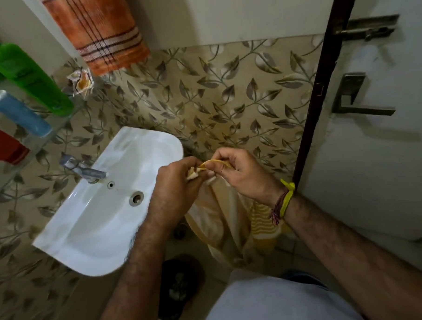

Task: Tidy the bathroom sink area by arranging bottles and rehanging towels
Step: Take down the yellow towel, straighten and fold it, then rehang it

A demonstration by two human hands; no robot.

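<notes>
A pale yellow towel (222,222) with a striped end hangs down from both my hands, to the right of the white sink (92,225). My left hand (179,183) grips its top edge. My right hand (239,173) pinches the towel's thin yellow hanging loop (213,162) just beside the left hand. An orange striped towel (103,34) hangs on the wall above the sink. On a glass shelf (58,125) at the left stand a green bottle (27,76), a blue bottle (19,112) and a red bottle (3,144).
A chrome tap (84,169) sits at the sink's back edge. A crumpled wrapper (81,82) lies on the shelf's far end. A white door with a metal handle (357,100) and a bolt (368,29) stands at the right. A dark slipper (179,284) lies on the floor.
</notes>
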